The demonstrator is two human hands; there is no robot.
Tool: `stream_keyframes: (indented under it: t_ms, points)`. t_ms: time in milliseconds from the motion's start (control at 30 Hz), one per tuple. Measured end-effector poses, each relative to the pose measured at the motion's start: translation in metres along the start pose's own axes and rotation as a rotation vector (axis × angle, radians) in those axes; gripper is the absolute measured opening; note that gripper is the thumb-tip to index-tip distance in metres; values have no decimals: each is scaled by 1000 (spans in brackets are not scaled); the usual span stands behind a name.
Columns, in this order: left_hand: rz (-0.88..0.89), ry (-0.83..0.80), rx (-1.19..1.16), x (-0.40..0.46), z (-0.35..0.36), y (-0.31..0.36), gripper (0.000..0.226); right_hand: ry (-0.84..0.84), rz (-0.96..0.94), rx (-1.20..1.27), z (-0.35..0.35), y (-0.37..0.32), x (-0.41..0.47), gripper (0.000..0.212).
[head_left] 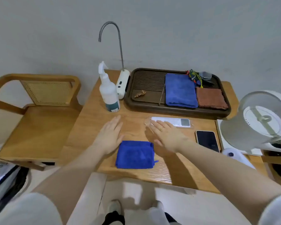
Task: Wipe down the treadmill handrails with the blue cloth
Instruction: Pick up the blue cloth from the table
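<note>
A folded blue cloth (135, 154) lies near the front edge of the wooden table (91, 114). My left hand (109, 135) is flat and open over the table, just left of the cloth's far corner. To the right of the cloth, my right hand (166, 135) hovers open, its fingertips over the end of a white remote (173, 121). Neither hand holds anything. No treadmill is in view.
A white spray bottle (108, 93) and a water dispenser with a curved spout (122, 83) stand at the back. A dark tray (146, 101) holds another blue towel (180, 90) and a brown cloth (211, 98). A phone (207, 140), a white fan (263, 117) and a wooden chair (36, 111) flank the table.
</note>
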State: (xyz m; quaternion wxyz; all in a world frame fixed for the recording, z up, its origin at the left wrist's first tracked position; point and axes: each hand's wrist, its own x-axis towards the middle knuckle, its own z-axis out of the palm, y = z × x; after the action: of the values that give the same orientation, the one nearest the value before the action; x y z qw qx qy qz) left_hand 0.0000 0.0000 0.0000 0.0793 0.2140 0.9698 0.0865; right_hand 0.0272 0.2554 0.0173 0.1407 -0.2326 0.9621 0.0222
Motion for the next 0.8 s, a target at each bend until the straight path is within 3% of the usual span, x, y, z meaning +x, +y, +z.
stream_keyframes:
  t_ms: [167,233,300,433,533,633,700,800]
  points:
    - [-112,-160,-171,-36,44,9,55,-210,-215,36,36,-32,4,67]
    - [-135,-183,-233,-47,58,12,63,-265,-207,43,44,-40,9,75]
    - [-156,-169,-268,-54,64,17,57,-245,-204,24,45,-47,14,75]
    - [-196,-151,-295,-68,74,21,48,-126,-291,75,43,-58,32,36]
    - [-306,-91,-538,-88,69,11,32,-137,-308,302,31,-74,54,18]
    - [-490,64,-831,-123,44,-11,26,-256,-316,513,13,-117,80,30]
    - [-584,226,-895,-151,27,-35,14,-398,-367,606,-1,-162,97,36]
    - [-667,414,-927,-198,9,-90,9,-501,-479,653,-24,-242,128,28]
